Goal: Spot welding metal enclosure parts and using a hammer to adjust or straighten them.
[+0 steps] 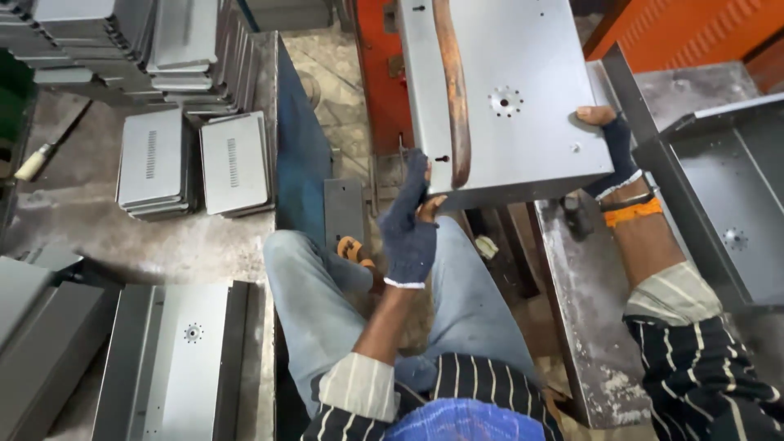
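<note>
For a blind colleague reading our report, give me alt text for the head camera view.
A seated person's gloved left hand and right hand grip the near corners of a grey sheet-metal panel with a rusty bar lying across it. Stacks of similar panels sit on the concrete floor to the left.

- Left hand: dark blue knitted glove, white cuff edge.
- Right hand: dark fingerless glove, orange band at wrist.
- Metal panel: plain grey.
- Bar: rust-brown.
- Sleeves: black with thin white stripes, cream striped cuffs.
- Trousers: pale blue-grey.
- Machine frame: orange.
</note>
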